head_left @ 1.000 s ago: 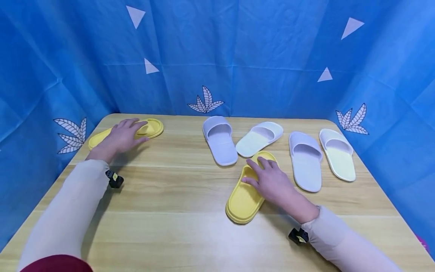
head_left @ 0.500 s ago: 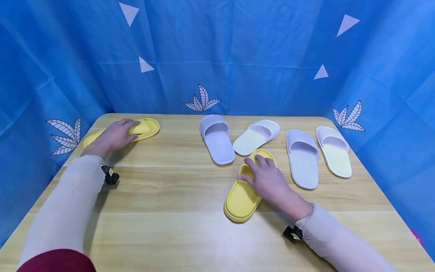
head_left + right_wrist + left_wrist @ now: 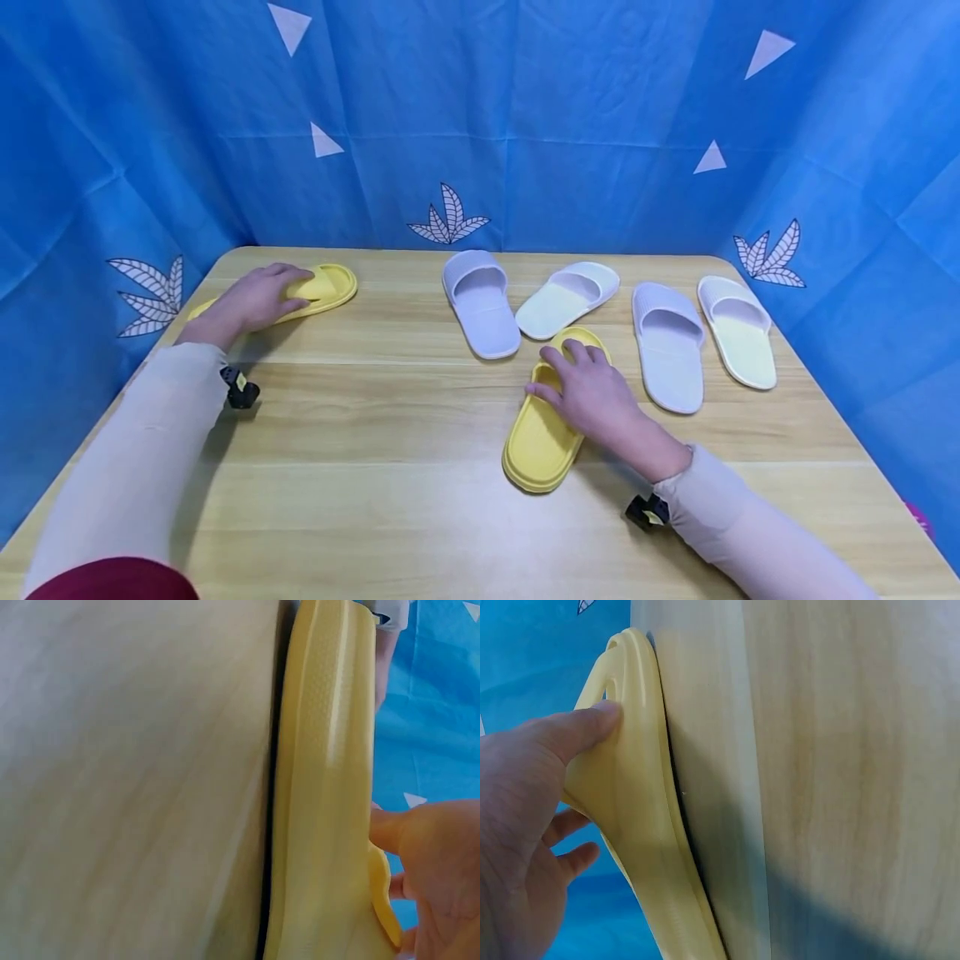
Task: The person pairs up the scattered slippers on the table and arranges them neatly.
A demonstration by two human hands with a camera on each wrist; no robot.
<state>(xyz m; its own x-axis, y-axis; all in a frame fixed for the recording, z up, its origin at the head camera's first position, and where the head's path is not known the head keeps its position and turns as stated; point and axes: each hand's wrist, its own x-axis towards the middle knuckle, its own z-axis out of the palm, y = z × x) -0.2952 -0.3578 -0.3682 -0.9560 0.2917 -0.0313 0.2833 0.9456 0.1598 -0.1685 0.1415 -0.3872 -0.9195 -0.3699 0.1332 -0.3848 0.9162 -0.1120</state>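
At the table's back left, my left hand [image 3: 251, 298] grips a yellow slipper [image 3: 336, 283] by its strap. The left wrist view has the thumb [image 3: 592, 727] against the slipper's side, with other fingers on the far side of the strap. My right hand [image 3: 596, 400] is over a second yellow slipper [image 3: 538, 454] right of the middle, its thumb and fingers on either side of the strap. From the right wrist, this slipper's side [image 3: 322, 780] runs upright through the view, and a narrow dark line separates it from the wood. Both hands partly cover their slippers.
Behind the right-hand yellow slipper lie a lilac slipper [image 3: 487, 321] and a whitish slipper [image 3: 551, 310] set aslant. Further right are another lilac slipper [image 3: 675, 367] and a whitish one [image 3: 750, 354]. A blue patterned curtain [image 3: 570, 125] surrounds the wooden table [image 3: 375, 417].
The left hand has come down from spread fingers over its slipper to a grip on the strap. The right thumb has drawn in, and that slipper's near end has swung slightly right.
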